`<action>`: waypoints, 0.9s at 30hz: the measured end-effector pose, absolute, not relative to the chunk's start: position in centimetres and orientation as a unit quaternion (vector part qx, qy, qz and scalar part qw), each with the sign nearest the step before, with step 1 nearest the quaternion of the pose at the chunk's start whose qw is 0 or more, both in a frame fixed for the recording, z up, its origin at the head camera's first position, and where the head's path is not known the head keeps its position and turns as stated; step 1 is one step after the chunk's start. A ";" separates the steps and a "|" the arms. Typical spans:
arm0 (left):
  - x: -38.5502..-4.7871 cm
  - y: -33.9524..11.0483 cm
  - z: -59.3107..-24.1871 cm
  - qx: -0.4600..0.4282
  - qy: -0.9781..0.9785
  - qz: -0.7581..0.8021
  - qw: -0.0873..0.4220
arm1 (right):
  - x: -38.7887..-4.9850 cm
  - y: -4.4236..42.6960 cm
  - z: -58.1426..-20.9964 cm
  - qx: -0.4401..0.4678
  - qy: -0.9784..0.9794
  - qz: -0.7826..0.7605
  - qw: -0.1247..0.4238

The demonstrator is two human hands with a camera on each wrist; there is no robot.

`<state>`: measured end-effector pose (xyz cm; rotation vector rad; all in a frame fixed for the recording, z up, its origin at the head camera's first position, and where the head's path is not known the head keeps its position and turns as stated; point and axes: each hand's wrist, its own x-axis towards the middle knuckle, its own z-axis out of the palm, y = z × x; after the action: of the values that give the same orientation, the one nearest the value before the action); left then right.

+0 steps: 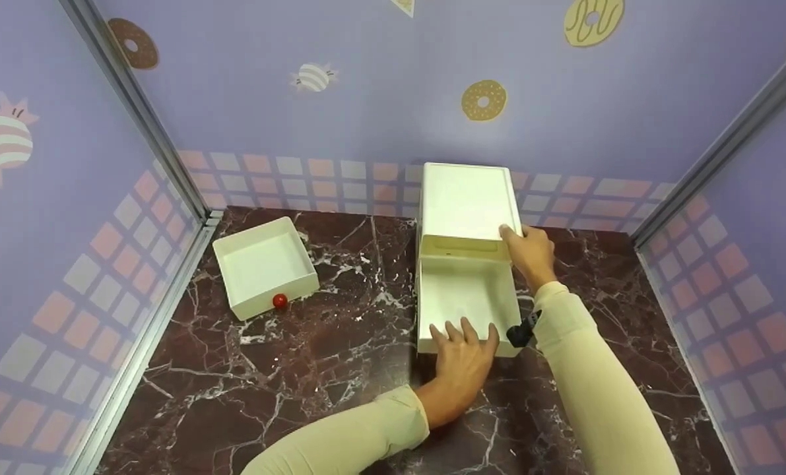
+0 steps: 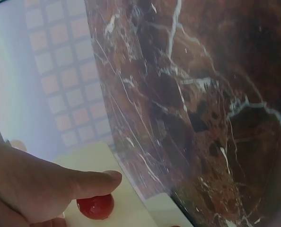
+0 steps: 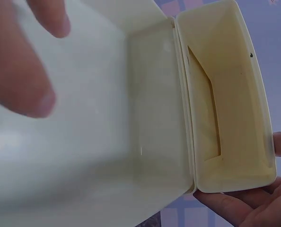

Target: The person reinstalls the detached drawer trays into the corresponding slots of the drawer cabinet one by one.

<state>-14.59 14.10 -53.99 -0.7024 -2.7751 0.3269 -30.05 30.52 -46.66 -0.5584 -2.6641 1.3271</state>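
A white drawer [image 1: 462, 290] is pulled out from a white cabinet [image 1: 468, 201], with an open compartment above it. My left hand [image 1: 462, 366] holds the drawer's front wall, fingers over the rim and inside. In the left wrist view the thumb lies against a red round knob [image 2: 97, 207] on that front. My right hand [image 1: 531, 254] grips the cabinet's right side near its front, thumb on the top edge. The right wrist view shows the bare drawer floor [image 3: 93, 109], the open compartment [image 3: 237, 113] and left-hand fingertips [image 3: 46, 101] above the floor.
A separate white drawer [image 1: 267, 260] with a red knob [image 1: 280, 301] sits on the dark marbled surface [image 1: 346, 356] at the left. Purple patterned walls [image 1: 366, 105] enclose the back and both sides. A black strapped device [image 1: 523, 328] is near the right wrist.
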 end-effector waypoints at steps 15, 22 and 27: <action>-15.3 13.5 -57.8 -0.258 -0.947 0.120 0.150 | -30.0 30.6 -46.5 -0.189 -0.882 0.429 0.053; -10.3 13.7 -60.1 -0.264 -0.956 0.112 0.058 | -30.1 30.5 -46.4 -0.196 -0.882 0.426 0.047; -9.8 13.6 -61.5 -0.258 -0.959 0.110 0.041 | -30.2 30.5 -46.6 -0.192 -0.885 0.419 0.055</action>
<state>-9.79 13.64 -61.54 -0.7894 -2.9374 0.3363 -30.18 30.46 -46.63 -0.5843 -2.6891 1.2736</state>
